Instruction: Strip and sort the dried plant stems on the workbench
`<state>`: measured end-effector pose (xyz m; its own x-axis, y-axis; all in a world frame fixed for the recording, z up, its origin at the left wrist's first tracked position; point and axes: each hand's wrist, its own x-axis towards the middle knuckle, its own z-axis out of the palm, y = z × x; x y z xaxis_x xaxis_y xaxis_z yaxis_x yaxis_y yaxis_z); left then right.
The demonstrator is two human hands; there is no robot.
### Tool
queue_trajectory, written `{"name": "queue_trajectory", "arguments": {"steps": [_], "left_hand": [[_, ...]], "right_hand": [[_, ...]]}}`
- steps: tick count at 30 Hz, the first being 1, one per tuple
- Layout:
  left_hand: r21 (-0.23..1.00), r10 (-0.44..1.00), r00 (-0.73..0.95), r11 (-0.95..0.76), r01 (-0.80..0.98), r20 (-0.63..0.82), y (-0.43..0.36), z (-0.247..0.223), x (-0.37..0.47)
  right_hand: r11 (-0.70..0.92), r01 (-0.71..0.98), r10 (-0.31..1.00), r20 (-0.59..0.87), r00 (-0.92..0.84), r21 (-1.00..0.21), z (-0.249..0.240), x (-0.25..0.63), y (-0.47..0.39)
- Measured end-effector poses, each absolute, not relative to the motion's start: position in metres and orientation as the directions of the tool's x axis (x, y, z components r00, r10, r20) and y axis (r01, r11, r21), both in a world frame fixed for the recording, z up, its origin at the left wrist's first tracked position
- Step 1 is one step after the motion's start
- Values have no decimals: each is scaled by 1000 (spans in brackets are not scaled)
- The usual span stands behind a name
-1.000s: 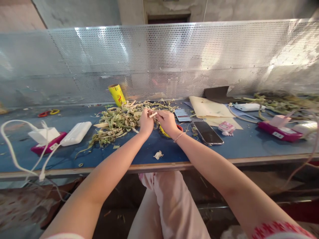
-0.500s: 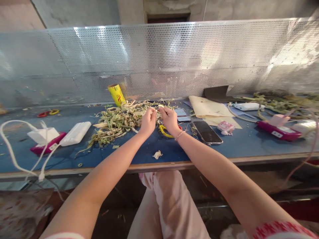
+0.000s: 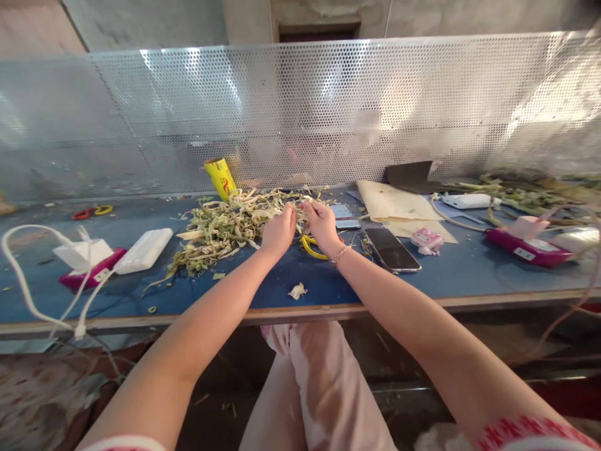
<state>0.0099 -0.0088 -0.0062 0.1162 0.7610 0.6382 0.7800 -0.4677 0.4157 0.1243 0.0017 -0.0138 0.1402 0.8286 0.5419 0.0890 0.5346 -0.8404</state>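
My left hand is closed in a pinch beside a heap of dried, pale green plant scraps. Close to its fingertips, my right hand is pinched too, a beaded bracelet on its wrist. What the fingers hold is too small and too hidden to name. Yellow-handled scissors lie under my right hand, partly covered by it. A small pale scrap rests on the blue table nearer to me.
Right of my hands lie a phone, a pink figure and tan paper. A yellow tube leans behind the heap. Magenta power strips and a white power bank with cables flank the space. A perforated metal screen stands behind.
The fingertips have shifted slightly, and the small pale piece that showed at my right fingers is now mostly hidden. The things on the table have not moved.
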Motion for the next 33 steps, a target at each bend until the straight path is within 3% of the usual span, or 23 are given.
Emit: {"name": "queue_trajectory", "arguments": {"steps": [3,8,10,13,18,24,28,33], "left_hand": [[466,756,132,-520,716,641,-6,-7,9],[801,876,70,-466,377,477,5,-10,8],[862,913,98,-405,303,395,6,-7,8],[851,921,159,-389,352,355,3,2,6],[736,885,215,-463,494,413,-4,12,4],[869,913,129,-407,280,386,-1,0,6],[914,930,43,-366,176,365,1,-4,9],[873,897,-81,-398,281,435,-1,-3,13]], "right_hand": [[533,84,830,540,141,-842,-14,126,3],[589,268,770,631,100,-762,-17,125,3],[621,364,724,686,72,-694,-18,125,2],[659,455,666,746,16,-599,-17,128,1],[714,541,582,806,-107,-444,-15,134,1],[752,570,546,797,-258,-331,-18,129,-3],[776,498,546,808,-224,-386,-20,123,-3],[747,366,619,781,-77,-556,-19,119,-5]]}}
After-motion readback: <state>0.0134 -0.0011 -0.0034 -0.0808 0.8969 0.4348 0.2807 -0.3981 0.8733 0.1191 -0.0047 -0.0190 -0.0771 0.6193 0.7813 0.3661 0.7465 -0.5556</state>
